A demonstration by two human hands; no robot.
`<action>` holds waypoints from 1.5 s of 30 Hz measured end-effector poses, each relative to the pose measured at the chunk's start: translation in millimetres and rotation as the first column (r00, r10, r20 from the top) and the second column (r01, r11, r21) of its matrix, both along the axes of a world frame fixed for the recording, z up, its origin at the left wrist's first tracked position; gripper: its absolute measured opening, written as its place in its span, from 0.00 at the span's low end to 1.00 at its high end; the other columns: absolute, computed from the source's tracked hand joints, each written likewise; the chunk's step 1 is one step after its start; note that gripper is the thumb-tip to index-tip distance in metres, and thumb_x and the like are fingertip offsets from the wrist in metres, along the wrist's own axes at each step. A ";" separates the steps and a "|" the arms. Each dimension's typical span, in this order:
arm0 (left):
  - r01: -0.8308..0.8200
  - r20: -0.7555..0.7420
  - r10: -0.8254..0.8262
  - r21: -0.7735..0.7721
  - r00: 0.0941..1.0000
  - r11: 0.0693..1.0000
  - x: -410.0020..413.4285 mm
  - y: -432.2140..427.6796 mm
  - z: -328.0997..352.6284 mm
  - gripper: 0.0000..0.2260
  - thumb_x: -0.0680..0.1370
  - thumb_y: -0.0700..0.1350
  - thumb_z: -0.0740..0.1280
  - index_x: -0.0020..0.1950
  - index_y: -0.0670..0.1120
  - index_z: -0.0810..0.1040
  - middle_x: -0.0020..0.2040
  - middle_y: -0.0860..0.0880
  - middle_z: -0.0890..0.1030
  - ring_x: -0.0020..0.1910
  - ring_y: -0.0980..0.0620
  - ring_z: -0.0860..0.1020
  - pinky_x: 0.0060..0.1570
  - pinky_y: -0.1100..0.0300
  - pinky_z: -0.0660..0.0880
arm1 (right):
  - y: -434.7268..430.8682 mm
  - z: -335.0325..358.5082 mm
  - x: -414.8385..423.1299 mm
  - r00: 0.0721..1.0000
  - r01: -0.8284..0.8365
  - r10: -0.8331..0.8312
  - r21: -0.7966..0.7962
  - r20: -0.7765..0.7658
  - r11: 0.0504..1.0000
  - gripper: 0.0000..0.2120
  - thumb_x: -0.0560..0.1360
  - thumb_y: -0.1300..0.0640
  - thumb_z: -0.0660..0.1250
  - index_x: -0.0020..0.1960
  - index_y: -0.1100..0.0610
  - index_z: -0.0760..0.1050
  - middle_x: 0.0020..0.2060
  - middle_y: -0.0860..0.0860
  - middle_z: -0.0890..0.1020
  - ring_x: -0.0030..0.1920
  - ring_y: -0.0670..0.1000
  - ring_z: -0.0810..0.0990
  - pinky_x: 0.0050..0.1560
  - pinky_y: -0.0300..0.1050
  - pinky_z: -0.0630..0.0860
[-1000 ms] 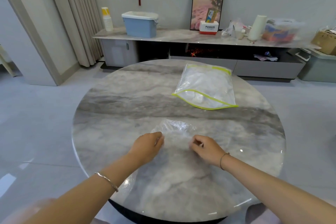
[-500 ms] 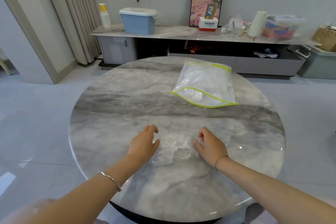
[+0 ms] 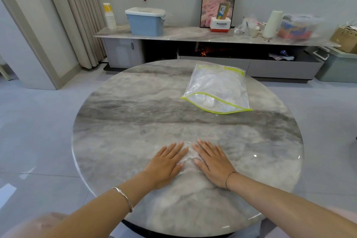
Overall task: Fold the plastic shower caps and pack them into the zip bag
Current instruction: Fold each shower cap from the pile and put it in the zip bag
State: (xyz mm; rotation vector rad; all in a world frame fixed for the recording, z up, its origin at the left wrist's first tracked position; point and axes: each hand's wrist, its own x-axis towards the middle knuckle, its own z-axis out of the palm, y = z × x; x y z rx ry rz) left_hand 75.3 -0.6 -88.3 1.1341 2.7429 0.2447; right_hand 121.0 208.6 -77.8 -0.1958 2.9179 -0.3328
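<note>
Pressing flat on the marble tabletop, the left hand and the right hand lie side by side near the closer edge, palms down. Their fingers are straight and spread slightly, gripping nothing; the index fingertips angle toward each other and nearly meet. Under and between the two hands lies a clear plastic shower cap, flattened against the stone. Only a crinkled strip of it shows in the gap between the hands; how it is folded beneath them cannot be told. A silver bangle circles the left forearm and a thin bracelet the right wrist.

The zip bag lies well apart from the hands, on the far right part of the tabletop. Its yellow-green rimmed mouth gapes open toward the person, and pale crumpled plastic shows through its clear sides.

Beyond the table a low cabinet runs along the wall, carrying a blue lidded bin, a stack of paper cups, a framed picture and a white roll. A curtain hangs at the left.
</note>
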 end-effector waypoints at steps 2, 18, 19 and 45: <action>0.001 0.000 -0.001 -0.004 1.000 1.000 1.2 0.5 0.3 0.37 0.65 0.67 0.19 0.73 0.57 0.34 0.73 0.58 0.34 0.73 0.56 0.35 0.67 0.63 0.31 | 3.3 -1.8 0.3 1.000 -0.007 0.007 0.005 -0.008 1.000 0.51 0.56 0.26 0.17 0.75 0.42 0.38 0.76 0.42 0.40 0.75 0.45 0.37 0.72 0.46 0.34; -0.066 -0.024 0.063 -0.167 0.998 0.984 -11.8 -10.7 40.0 0.34 0.70 0.59 0.39 0.75 0.51 0.58 0.70 0.48 0.61 0.70 0.48 0.58 0.69 0.58 0.53 | -4.6 18.9 17.9 0.917 -0.390 0.385 -0.031 -0.105 0.920 0.33 0.74 0.35 0.58 0.75 0.48 0.58 0.74 0.43 0.58 0.73 0.43 0.56 0.71 0.37 0.45; -0.060 -0.052 0.050 -0.212 0.997 0.976 -11.0 -11.6 42.4 0.28 0.76 0.55 0.46 0.75 0.51 0.58 0.73 0.48 0.58 0.72 0.49 0.56 0.71 0.58 0.50 | -3.4 20.0 16.4 0.910 -0.403 0.399 -0.017 -0.111 0.915 0.33 0.74 0.36 0.58 0.75 0.49 0.57 0.75 0.43 0.57 0.73 0.43 0.56 0.70 0.36 0.45; -0.340 0.175 0.331 0.022 0.927 0.940 -14.9 -8.1 38.6 0.20 0.79 0.55 0.61 0.31 0.46 0.68 0.30 0.49 0.72 0.34 0.51 0.70 0.33 0.64 0.61 | -9.1 27.4 -8.7 0.870 0.471 -0.452 -0.606 0.198 0.641 0.06 0.76 0.64 0.57 0.51 0.59 0.68 0.36 0.52 0.78 0.31 0.48 0.78 0.34 0.44 0.76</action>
